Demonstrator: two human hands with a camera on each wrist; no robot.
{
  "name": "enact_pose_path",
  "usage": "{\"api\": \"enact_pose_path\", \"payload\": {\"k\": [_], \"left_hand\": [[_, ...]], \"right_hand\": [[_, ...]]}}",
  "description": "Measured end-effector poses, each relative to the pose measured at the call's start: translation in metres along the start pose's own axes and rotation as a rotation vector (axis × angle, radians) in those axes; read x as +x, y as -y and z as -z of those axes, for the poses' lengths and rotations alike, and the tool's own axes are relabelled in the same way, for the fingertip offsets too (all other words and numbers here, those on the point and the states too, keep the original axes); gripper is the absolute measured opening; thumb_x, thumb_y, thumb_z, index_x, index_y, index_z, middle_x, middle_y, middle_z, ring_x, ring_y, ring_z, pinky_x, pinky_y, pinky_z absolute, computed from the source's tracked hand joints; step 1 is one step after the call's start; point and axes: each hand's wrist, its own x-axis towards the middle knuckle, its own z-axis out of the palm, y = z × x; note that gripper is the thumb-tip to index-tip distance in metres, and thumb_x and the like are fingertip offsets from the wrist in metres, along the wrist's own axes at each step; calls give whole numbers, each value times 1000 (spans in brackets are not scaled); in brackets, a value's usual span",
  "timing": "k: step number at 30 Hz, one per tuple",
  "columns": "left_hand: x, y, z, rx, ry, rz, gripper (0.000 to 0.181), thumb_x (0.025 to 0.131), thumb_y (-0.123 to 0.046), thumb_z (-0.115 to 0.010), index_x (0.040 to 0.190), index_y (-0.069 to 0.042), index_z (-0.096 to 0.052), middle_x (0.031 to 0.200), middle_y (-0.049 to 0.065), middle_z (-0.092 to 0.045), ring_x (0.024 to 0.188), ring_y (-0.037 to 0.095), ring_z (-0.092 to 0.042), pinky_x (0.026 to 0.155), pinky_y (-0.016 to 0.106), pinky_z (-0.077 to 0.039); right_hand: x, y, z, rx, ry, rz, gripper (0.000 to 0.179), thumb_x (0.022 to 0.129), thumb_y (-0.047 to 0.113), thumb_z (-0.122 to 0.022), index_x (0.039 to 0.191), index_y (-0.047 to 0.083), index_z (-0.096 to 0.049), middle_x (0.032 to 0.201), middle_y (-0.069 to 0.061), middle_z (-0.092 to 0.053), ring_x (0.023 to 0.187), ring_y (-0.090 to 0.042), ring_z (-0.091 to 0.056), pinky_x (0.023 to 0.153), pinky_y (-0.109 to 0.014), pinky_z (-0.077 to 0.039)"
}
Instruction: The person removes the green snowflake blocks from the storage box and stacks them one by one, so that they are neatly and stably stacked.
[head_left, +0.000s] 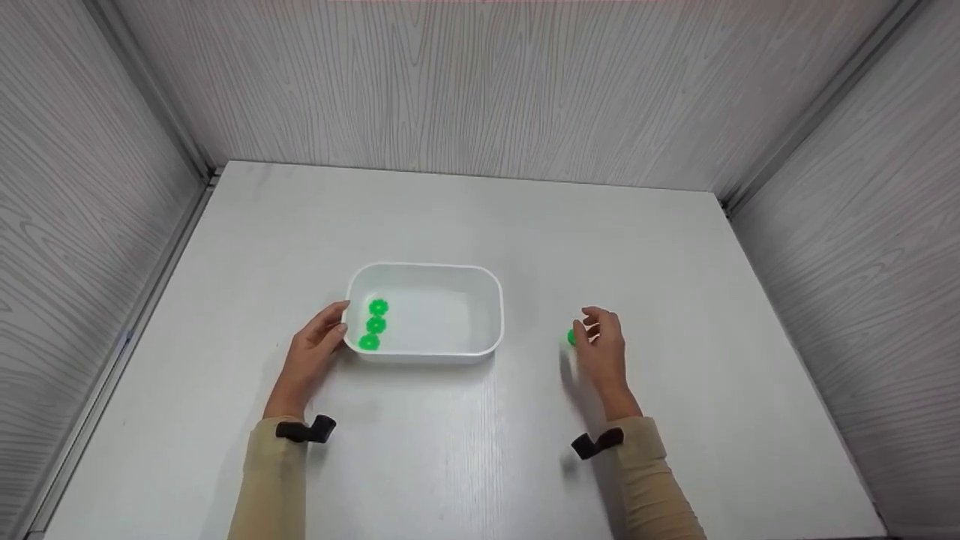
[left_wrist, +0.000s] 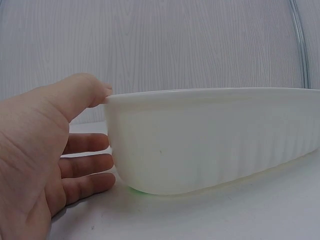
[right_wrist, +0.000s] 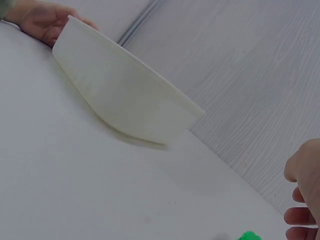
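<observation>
A white plastic tub (head_left: 427,358) stands upright on the table. Three green flower-shaped pieces (head_left: 376,325) lie in a row along its left inner side. My left hand (head_left: 309,360) touches the tub's left end; in the left wrist view the thumb is at the rim and the other fingers lie nearly straight against the outer wall. To the right of the tub, my right hand (head_left: 604,356) hovers with loosely bent fingers beside another green piece (head_left: 571,337). In the right wrist view that green piece (right_wrist: 249,236) appears apart from the fingertips, and only part of it shows.
The white table (head_left: 465,217) is bordered by pale wood-grain panels at the back (head_left: 465,90), left (head_left: 67,225) and right (head_left: 862,247). A black wrist mount (head_left: 306,430) sits on the left sleeve, another mount (head_left: 598,444) on the right.
</observation>
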Motion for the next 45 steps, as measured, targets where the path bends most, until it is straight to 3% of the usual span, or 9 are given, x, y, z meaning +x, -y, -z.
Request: {"api": "enact_pose_path", "payload": {"k": [5,11,19,25,31,41,45], "left_hand": [[0,3,0,0,-3,-16,45,95,-30,-54,137,-17,-47,130,14,-49,114,24,-50,87,22,-45],[0,3,-1,-8,-16,1,46,93,-34,-56,135,-19,-49,130,10,-50,114,21,-50,88,23,-46],[0,2,-1,-8,-14,-9,47,93,-33,-56,137,-17,-48,131,12,-49,117,25,-48,88,22,-45],[0,1,0,-20,-11,-2,49,93,-33,-56,137,-13,-47,132,13,-48,118,27,-47,87,22,-45],[-3,-9,-2,-54,-5,19,47,94,-25,-55,137,-8,-45,133,18,-46,119,32,-46,87,22,-45],[-5,-21,-3,-88,5,14,45,95,-15,-55,136,-2,-44,132,24,-45,120,39,-44,86,23,-47],[-2,-11,-2,-60,2,13,44,95,-18,-54,136,-4,-45,131,22,-47,120,36,-45,86,22,-47]], "right_hand": [[4,14,-10,32,18,107,22,87,4,-62,108,-3,-58,91,-14,-54,74,-21,-52,60,-25,-44],[10,32,-24,11,49,221,23,88,5,-62,109,-1,-58,92,-13,-55,73,-21,-54,60,-32,-46],[14,58,-45,45,91,282,24,88,5,-62,110,-2,-57,93,-13,-55,74,-22,-55,60,-42,-49],[16,79,-60,34,147,315,24,88,6,-62,111,1,-57,95,-11,-55,76,-19,-56,62,-32,-49],[14,94,-77,43,206,356,24,88,7,-62,111,3,-57,96,-10,-54,77,-19,-56,63,-33,-49],[9,113,-116,86,269,510,20,89,8,-62,108,4,-59,100,-6,-54,77,-15,-54,62,-27,-47],[7,119,-130,83,304,537,19,89,10,-62,107,5,-59,99,-6,-54,77,-16,-55,63,-27,-47]]}}
